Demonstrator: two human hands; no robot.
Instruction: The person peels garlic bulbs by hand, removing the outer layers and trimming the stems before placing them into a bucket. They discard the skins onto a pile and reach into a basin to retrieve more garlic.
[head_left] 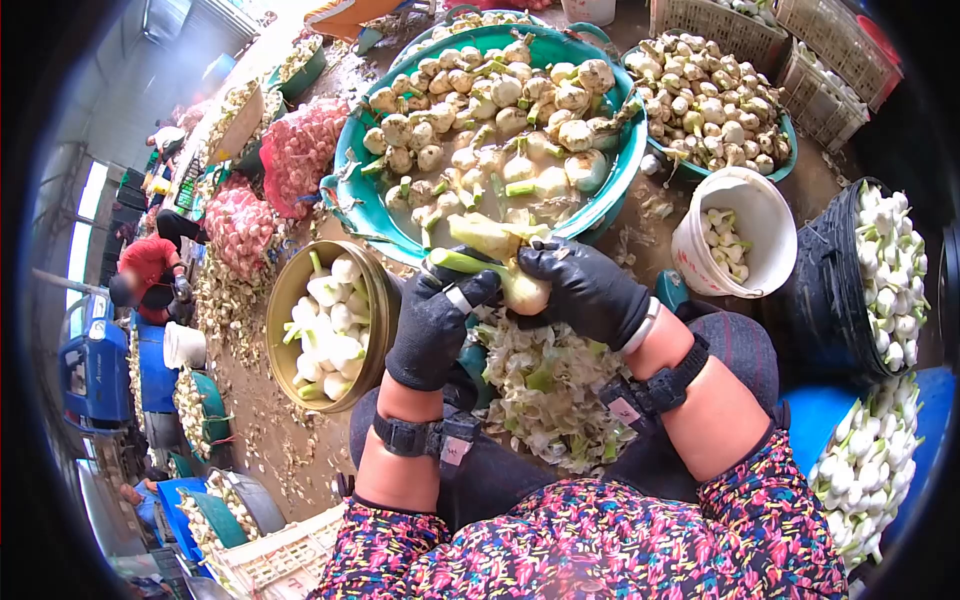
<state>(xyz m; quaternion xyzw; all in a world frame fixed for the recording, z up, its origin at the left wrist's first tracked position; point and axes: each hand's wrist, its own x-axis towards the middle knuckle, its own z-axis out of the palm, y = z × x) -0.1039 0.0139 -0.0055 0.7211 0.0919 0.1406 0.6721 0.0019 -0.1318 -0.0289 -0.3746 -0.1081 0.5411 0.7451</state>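
In black gloves, both my hands meet over my lap around one garlic bulb (pixel 527 291) with a green stem. My left hand (pixel 428 335) is closed on the stem, and a pale band shows across its index finger. Closed on the bulb's far right side is my right hand (pixel 590 287), its fingertips at a loose pale outer leaf (pixel 488 236) that stands away from the stem. Below the hands lies a heap of stripped garlic skins (pixel 550 395). Just beyond them, a teal tub (pixel 345 160) holds muddy unpeeled garlic in brown water.
A tan bucket (pixel 378 320) of cleaned white garlic stands left. On the right are a white bucket (pixel 690 235) with a few bulbs, a black bucket (pixel 825 290) piled with white garlic, and another tub of unpeeled bulbs. A person in red (pixel 150 262) crouches far left near pink net sacks (pixel 300 150).
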